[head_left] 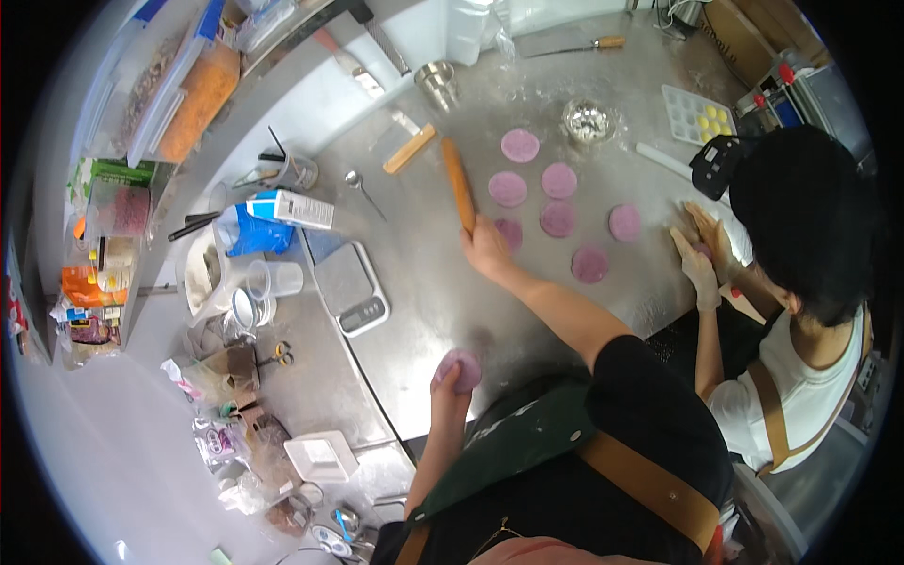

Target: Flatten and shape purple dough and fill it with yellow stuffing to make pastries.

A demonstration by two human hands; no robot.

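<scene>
My right hand [485, 247] grips a wooden rolling pin [455, 179] over the steel table [490, 320], beside several flat pink dough discs [508, 188]; part of one disc shows just beyond the hand. Low near the table's front edge, my left hand [449, 400] holds another pink disc [461, 365] with its fingers curled round it. A wooden-handled scraper [410, 148] lies left of the pin's far end, and a thin metal spoon [366, 193] is to its left. A small metal bowl of white powder [589, 120] stands behind the discs.
A co-worker [796, 282] at the right has both hands [702, 254] on a pink piece. Kitchen scale [348, 287], tubs and packages [245, 301] line the left. A mold tray [698, 115] sits back right, a metal cup [436, 83] at the back, a white container [320, 457] lower left.
</scene>
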